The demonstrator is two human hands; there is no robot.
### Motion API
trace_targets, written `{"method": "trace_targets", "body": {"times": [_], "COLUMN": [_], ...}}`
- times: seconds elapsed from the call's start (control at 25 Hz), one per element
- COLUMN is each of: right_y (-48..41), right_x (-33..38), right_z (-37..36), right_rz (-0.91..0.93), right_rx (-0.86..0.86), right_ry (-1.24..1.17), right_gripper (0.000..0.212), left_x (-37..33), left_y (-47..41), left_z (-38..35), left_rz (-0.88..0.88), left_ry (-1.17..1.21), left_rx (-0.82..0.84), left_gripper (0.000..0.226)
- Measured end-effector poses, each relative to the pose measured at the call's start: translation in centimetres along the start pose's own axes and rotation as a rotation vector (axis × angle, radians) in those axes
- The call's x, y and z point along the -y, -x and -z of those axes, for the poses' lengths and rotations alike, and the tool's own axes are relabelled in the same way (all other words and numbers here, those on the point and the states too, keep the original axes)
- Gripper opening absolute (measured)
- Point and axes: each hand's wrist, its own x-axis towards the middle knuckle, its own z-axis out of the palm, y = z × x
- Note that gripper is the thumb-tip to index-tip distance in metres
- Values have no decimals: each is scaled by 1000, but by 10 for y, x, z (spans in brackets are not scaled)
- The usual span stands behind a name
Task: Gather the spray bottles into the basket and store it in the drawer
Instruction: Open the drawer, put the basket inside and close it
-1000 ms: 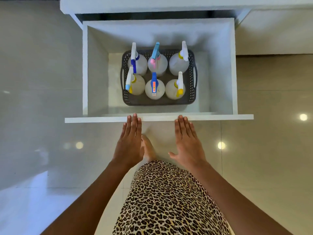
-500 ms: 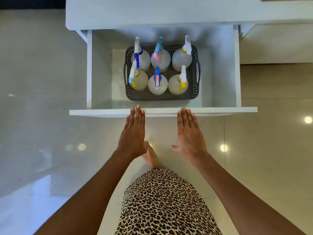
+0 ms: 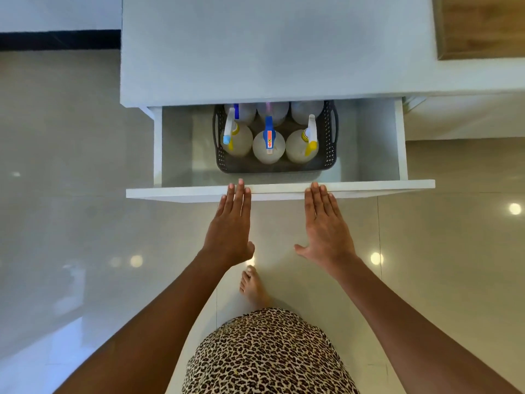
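A dark grey perforated basket [image 3: 329,143] sits inside the white drawer [image 3: 369,187], which is about half pushed in under the white cabinet top [image 3: 270,52]. Several translucent spray bottles stand in the basket; the front row shows a blue-and-yellow nozzle [image 3: 228,132], a blue nozzle [image 3: 269,136] and a white-and-yellow nozzle [image 3: 311,135]. The back row is mostly hidden under the cabinet. My left hand [image 3: 231,226] and my right hand [image 3: 326,226] lie flat, fingers extended, fingertips against the drawer's front panel. Neither hand holds anything.
Glossy beige floor tiles [image 3: 71,194] surround the cabinet. My bare foot [image 3: 252,285] stands just below the hands, above a leopard-print garment [image 3: 267,354]. A wooden surface [image 3: 483,24] shows at the top right.
The drawer has slid further into the cabinet, hiding the back row of bottles. Both hands have followed forward against the front panel.
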Motion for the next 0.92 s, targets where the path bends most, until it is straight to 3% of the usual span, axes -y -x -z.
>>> {"method": "trace_targets", "body": {"times": [0.92], "right_y": [-122], "right_x": [-19], "right_z": [66], "right_rz": [-39], "right_rx": [-9], "right_ry": [-34], "right_gripper": [114], "left_x": [28], "left_y": [-113], "left_z": [67], "left_rz": [22], "left_ry": [-37], "left_rx": [-54], "left_gripper": [111]}}
